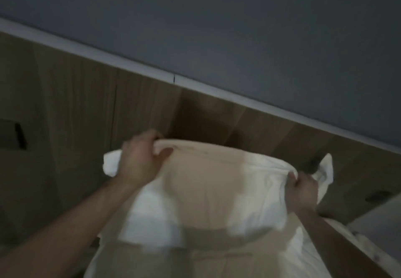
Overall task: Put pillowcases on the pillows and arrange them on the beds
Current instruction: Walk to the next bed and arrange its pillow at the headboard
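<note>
A white pillowcase (256,191) hangs in front of me, held up by its top edge, with a beige pillow (204,182) showing through or inside it. My left hand (141,158) grips the top left corner of the pillowcase, a bunch of white cloth sticking out to its left. My right hand (301,191) grips the top right corner, a flap of cloth standing up beside it. The picture is blurred by motion. The lower part of the pillow runs out of view at the bottom.
A wooden headboard panel (86,108) fills the space behind the pillow, with a pale trim strip (217,91) on top and a dark grey wall (217,28) above. A dark socket plate (13,134) sits at the far left. A pale surface (377,217) shows at the right.
</note>
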